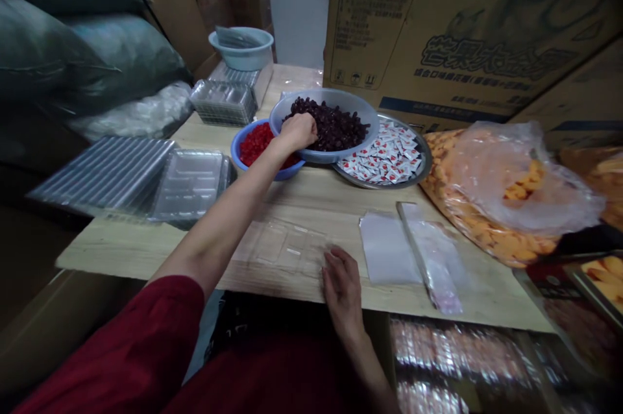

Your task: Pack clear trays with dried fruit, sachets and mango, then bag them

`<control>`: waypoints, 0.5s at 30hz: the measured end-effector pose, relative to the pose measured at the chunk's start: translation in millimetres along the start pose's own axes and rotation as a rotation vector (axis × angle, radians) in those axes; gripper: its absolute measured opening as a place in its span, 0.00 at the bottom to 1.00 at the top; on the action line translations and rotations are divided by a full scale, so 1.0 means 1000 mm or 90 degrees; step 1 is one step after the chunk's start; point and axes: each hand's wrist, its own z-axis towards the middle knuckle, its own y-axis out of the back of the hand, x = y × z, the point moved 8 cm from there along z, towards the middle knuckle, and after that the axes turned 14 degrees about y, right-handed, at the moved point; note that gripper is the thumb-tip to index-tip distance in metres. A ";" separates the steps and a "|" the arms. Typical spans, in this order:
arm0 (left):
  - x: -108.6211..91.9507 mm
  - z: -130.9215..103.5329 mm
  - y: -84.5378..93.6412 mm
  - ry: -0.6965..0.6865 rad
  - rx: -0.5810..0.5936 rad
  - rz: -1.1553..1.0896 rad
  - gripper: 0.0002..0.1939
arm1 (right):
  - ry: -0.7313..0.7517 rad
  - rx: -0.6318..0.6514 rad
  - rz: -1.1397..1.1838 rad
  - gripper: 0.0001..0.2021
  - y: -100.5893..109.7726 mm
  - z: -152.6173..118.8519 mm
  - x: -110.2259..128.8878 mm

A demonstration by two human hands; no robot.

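My left hand (298,133) reaches across into a translucent bowl (335,156) of dark purple-brown dried fruit pieces (335,126). Its fingers are curled closed at the pieces, and what they grip is hidden. Under that arm, a blue bowl (236,153) holds red pieces (256,143). A clear compartmented plastic tray (292,248) lies near the table's front edge, blurred and hard to see. My right hand (342,278) is at the tray's right end, thumb and fingers apart; whether it touches the tray I cannot tell.
Stacked clear trays (187,183) and lids (107,170) lie left. Small white packets (384,158) fill a metal dish behind. To the right are plastic sleeves (423,252) and a large bag of orange chips (487,206). Cardboard boxes (462,31) stand at the back.
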 end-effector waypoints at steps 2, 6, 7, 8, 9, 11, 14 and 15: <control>0.005 -0.001 0.008 -0.035 -0.061 -0.072 0.03 | 0.006 0.008 0.000 0.16 0.002 -0.004 0.002; 0.021 -0.039 0.031 -0.063 -0.176 -0.265 0.09 | 0.044 0.021 0.004 0.18 0.005 -0.013 0.009; 0.022 -0.057 0.032 -0.068 -0.162 -0.307 0.11 | 0.054 0.034 0.006 0.18 0.004 -0.015 0.010; 0.020 -0.077 0.029 -0.079 -0.124 -0.342 0.12 | 0.064 0.053 0.006 0.19 0.002 -0.018 0.010; 0.016 -0.099 0.022 -0.093 -0.064 -0.367 0.12 | 0.074 0.077 0.004 0.19 0.000 -0.021 0.011; 0.003 -0.149 -0.006 -0.156 0.114 -0.381 0.10 | 0.095 0.127 -0.006 0.19 -0.006 -0.026 0.012; -0.006 -0.216 -0.061 -0.250 0.310 -0.302 0.05 | 0.104 0.171 -0.030 0.19 -0.009 -0.029 0.011; -0.004 -0.228 -0.077 -0.262 0.335 -0.271 0.05 | 0.101 0.176 -0.034 0.18 -0.009 -0.030 0.010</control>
